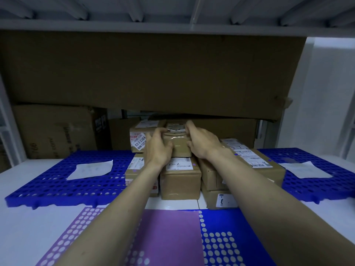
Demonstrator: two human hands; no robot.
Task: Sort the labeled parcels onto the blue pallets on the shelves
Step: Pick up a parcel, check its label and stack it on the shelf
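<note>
Fingers (160, 131) of the left hand (156, 148) and right hand (201, 143) curl round a small taped parcel (177, 140), holding it atop the stacked parcels (180, 179) toward the shelf's (28, 217) back edge, between two blue pallets (57, 185).

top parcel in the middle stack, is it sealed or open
Sealed. The top parcel, held by the left hand and right hand, shows glossy tape across its closed front; no flap stands up.
</note>
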